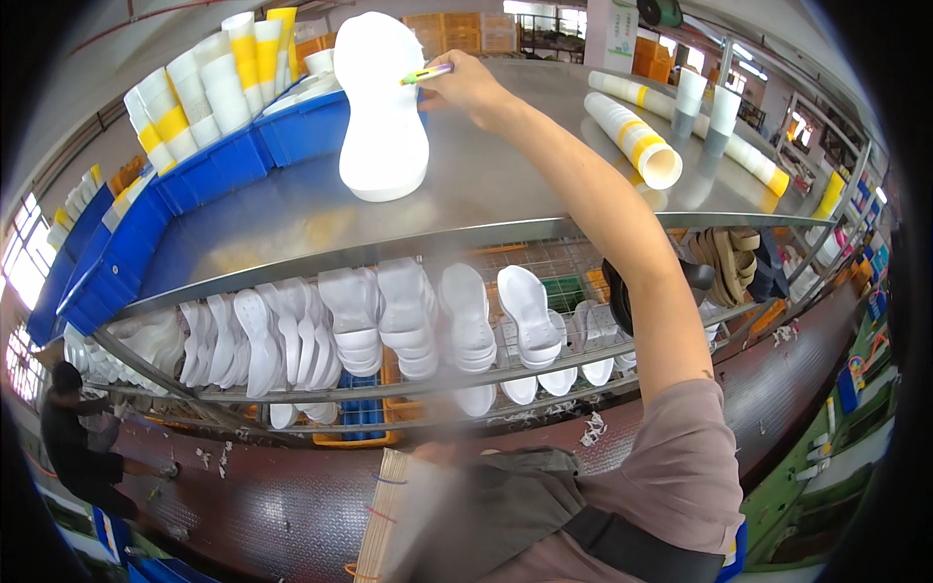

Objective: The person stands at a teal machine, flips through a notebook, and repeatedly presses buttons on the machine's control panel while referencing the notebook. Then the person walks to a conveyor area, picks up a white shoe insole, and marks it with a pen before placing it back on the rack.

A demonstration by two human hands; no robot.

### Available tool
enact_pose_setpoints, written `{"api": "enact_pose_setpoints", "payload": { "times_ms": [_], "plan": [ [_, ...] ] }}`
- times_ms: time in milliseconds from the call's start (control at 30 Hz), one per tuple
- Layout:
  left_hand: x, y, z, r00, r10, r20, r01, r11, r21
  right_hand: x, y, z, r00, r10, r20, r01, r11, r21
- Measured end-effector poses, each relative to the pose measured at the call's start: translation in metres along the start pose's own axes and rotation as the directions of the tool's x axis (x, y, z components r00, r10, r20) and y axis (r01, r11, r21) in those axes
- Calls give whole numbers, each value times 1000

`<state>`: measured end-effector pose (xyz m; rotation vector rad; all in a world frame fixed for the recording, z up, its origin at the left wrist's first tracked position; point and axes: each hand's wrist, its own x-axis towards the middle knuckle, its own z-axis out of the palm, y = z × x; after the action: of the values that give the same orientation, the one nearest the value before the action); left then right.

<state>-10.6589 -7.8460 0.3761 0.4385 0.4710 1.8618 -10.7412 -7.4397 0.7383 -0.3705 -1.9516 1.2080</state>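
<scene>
A white shoe sole stands out at the far side of the metal table, toe end away from me. My right hand is closed on a slim yellow-and-purple pen-like tool. Its tip meets the sole's right edge near the narrow waist, and my fingers are close beside that edge. Whether the sole lies on the tabletop or is held above it, I cannot tell. My left hand cannot be made out; a blurred strip runs down the lower middle.
Blue bins line the table's left, with stacked white and yellow cups behind them. More nested cups lie at the right. Below, a wire shelf holds several white soles. A person is at lower left.
</scene>
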Motion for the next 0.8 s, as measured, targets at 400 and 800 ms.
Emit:
{"api": "enact_pose_setpoints", "payload": {
  "times_ms": [400,800],
  "plan": [
    [11,14,-22,967,253,17,-237,927,-289,-167,6,-8,649,-760,-33,754,648,-111],
    [2,20,-84,888,452,88,-408,860,-306,-443,198,106,538,224,813,-399,917,11]
  ]
}}
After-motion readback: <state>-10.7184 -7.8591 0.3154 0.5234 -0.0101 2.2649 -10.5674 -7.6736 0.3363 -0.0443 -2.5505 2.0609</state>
